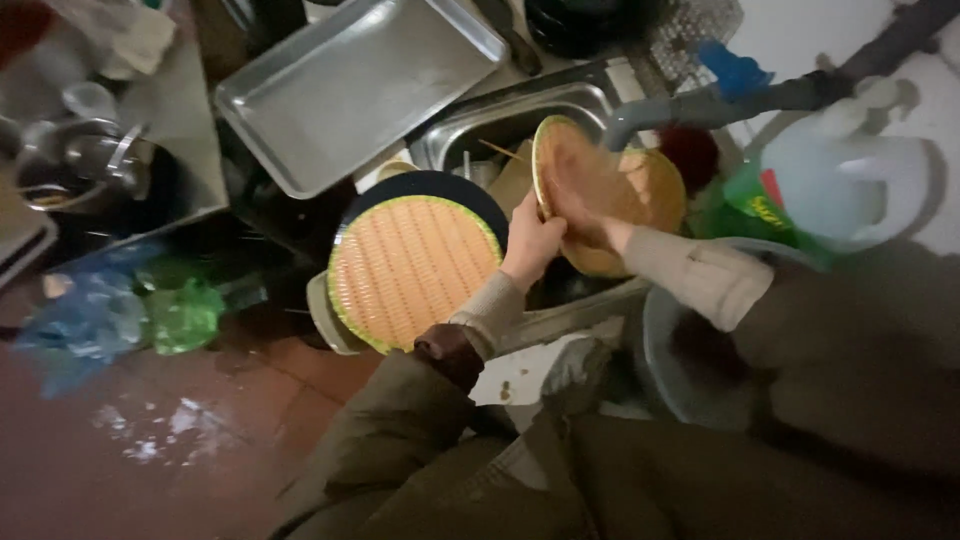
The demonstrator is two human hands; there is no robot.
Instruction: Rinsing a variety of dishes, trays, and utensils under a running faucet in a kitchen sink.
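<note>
Nearest you, your left hand (530, 245) gripped the edge of a round orange woven plate with a green rim (570, 175), tilted on edge over the steel sink (520, 115). Your right hand (590, 220) pressed flat against its face, seemingly mid-scrub; next would call for turning it. Three such plates showed: this one, one behind (655, 185), one stacked left (415, 270). Beyond lay one metal tray (350, 85).

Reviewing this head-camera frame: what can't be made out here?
- Right hand: pressed on the tilted plate; whether it holds a cloth is blurred.
- Left hand: fingers hidden behind the plate's rim.
- Sink: contents hidden by the plates and dark.
- Pots at the left: blurred.
- Metal tray: top cut by the edge.
</note>
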